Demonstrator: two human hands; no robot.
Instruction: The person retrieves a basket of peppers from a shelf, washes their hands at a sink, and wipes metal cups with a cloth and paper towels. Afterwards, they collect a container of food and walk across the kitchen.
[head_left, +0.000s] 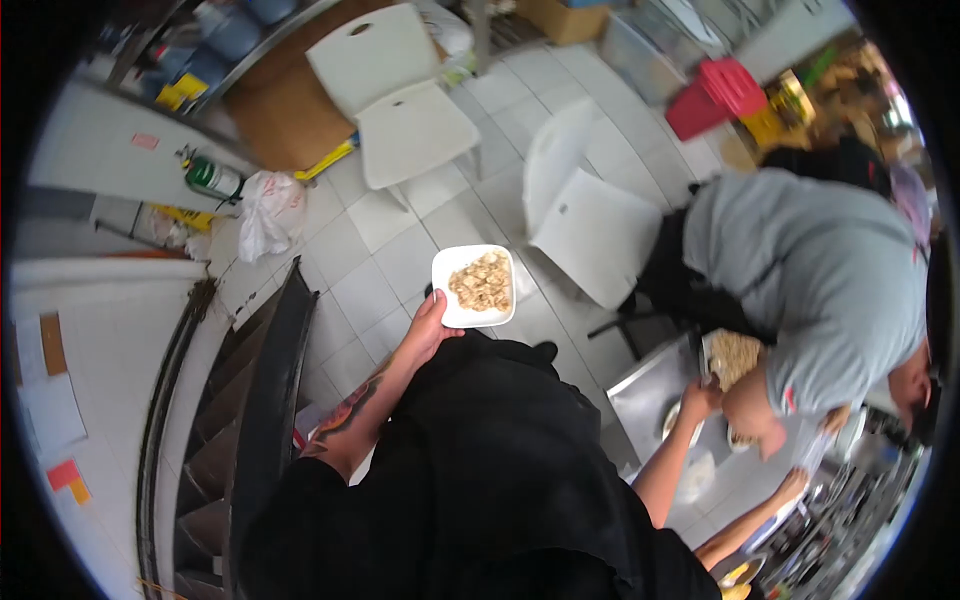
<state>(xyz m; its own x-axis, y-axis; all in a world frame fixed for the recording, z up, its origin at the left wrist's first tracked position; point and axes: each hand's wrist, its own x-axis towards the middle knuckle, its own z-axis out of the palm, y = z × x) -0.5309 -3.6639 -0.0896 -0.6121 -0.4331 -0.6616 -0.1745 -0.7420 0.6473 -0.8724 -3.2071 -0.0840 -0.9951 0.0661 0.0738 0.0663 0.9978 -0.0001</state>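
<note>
My left hand (432,328) grips the lower left edge of a square white plate (443,262), thumb on the rim. Chunky pale brown food (483,283) lies on that plate. To the right, my right hand (703,398) is closed at the near edge of a container of similar food (733,358); what its fingers hold is too small to make out. Just beneath it, a white dish (672,422) sits on the metal table (640,392), partly hidden by my forearm.
A person in a grey shirt (810,260) bends over the table at the right. Another person's hand (793,484) reaches in lower down. Two white chairs (415,130) (600,230) stand on the tiled floor. Dark stairs (265,400), a fire extinguisher (213,178) and a red bin (712,98) are around.
</note>
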